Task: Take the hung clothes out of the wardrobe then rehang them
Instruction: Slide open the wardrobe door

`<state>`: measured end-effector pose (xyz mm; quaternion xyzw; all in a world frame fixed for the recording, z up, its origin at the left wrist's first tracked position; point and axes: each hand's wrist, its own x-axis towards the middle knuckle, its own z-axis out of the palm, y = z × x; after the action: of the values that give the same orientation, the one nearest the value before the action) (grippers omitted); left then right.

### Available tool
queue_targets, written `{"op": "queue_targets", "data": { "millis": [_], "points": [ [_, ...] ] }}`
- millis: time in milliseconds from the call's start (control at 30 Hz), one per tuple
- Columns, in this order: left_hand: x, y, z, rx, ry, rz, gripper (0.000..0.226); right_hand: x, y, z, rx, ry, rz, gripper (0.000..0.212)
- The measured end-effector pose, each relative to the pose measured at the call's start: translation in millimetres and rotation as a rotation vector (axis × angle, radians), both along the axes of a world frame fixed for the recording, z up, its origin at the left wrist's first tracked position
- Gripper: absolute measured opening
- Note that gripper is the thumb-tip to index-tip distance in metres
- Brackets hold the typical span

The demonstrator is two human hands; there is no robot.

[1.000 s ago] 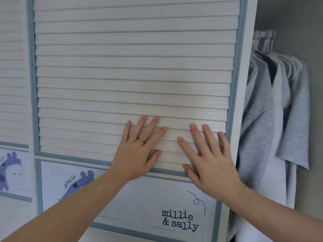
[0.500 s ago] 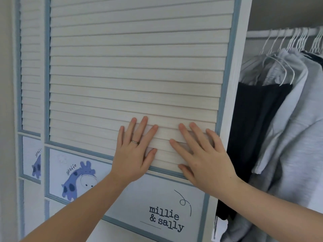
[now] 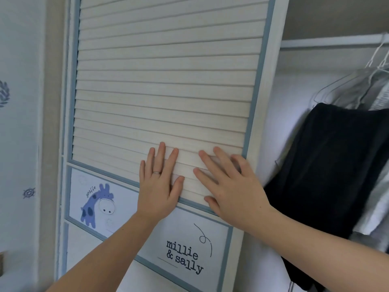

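Observation:
A white slatted sliding wardrobe door [image 3: 164, 85] with blue trim fills the middle of the view. My left hand [image 3: 159, 184] presses flat on its lower slats, fingers straight, a ring on one finger. My right hand [image 3: 229, 184] lies flat beside it near the door's right edge. To the right the wardrobe is open: a dark garment [image 3: 328, 175] and grey garments [image 3: 376, 91] hang on white hangers [image 3: 336, 85] from a white rail [image 3: 332, 42].
The door's lower panels show a blue giraffe picture [image 3: 96, 204] and the words "millie & sally" [image 3: 185, 258]. A pale wall with small blue motifs [image 3: 19, 123] stands at the left, beside the wardrobe frame.
The door has slid left under both flat hands. The opening on the right has widened, showing the rail and the dark garment. The left wall has come into view.

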<state>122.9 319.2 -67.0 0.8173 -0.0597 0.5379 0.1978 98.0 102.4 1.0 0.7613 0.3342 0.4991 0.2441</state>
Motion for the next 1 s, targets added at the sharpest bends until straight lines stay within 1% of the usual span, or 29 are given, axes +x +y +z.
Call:
{"op": "queue_targets", "data": {
  "millis": [300, 400, 733, 1000],
  "points": [
    [10, 36, -10, -0.21, 0.01, -0.003, 0.061, 13, 53, 2, -0.055, 0.027, 0.018, 0.066],
    [14, 45, -12, -0.252, 0.003, -0.012, 0.06, 15, 67, 3, -0.06, 0.032, 0.032, 0.066],
    [21, 82, -12, -0.266, 0.016, -0.017, 0.06, 25, 104, 4, -0.059, 0.041, 0.062, 0.067],
    [23, 84, -13, -0.259, 0.01, -0.007, 0.061, 29, 107, 2, -0.048, 0.038, 0.077, 0.065]
  ]
}}
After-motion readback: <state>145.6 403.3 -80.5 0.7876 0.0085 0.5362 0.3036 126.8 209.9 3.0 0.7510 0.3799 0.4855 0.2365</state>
